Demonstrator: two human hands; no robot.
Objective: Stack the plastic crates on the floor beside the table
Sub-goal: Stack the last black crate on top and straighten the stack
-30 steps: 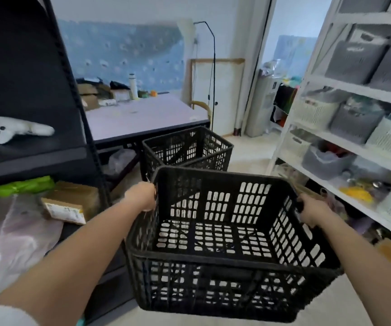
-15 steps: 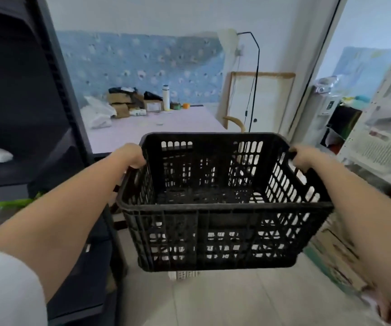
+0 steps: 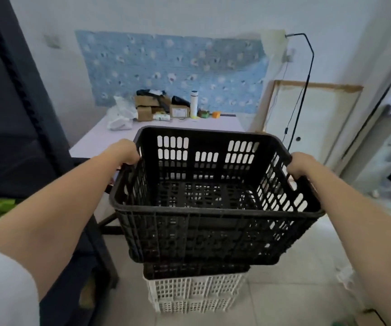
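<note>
Crates numbered three: the black crate (image 3: 213, 201) you held, a second black crate (image 3: 196, 270) below it, and a white crate (image 3: 194, 292) on the floor beside the table (image 3: 100, 137). Your left hand (image 3: 124, 151) and right hand (image 3: 301, 164) gripped its side rims, fingers curled shut.

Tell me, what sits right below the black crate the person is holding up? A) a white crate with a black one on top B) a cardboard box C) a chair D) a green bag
A: under the held black crate, a second black crate rests on a white crate on the floor.
</note>
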